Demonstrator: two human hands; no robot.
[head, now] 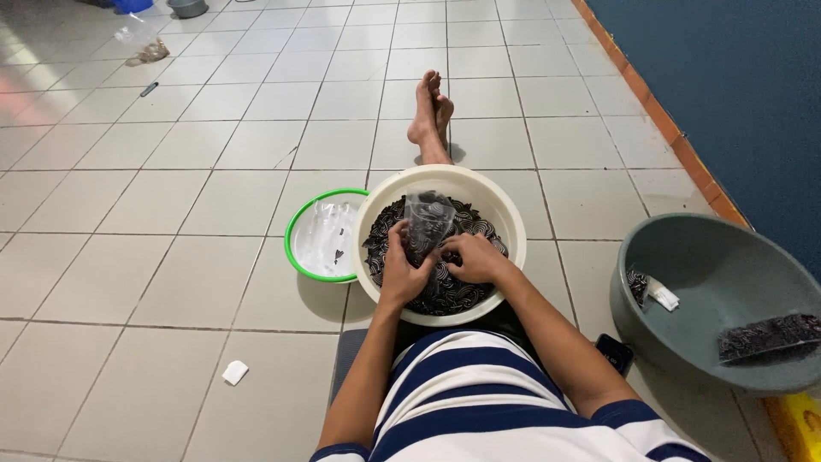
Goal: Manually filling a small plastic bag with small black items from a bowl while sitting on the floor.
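A cream plastic basin [505,210] sits on the floor in front of me, filled with dark patterned chips. My left hand [400,265] grips a small clear plastic bag [428,218] holding some of the dark chips, upright over the basin. My right hand [472,257] rests on the chips beside the bag, fingers curled at the bag's lower edge.
A green-rimmed white bowl [299,248] with clear bags touches the basin's left side. A grey-green basin [735,274] at right holds filled packets. A dark phone [614,352] lies by my right arm. My bare foot [430,111] stretches ahead. A blue wall [735,85] runs along the right.
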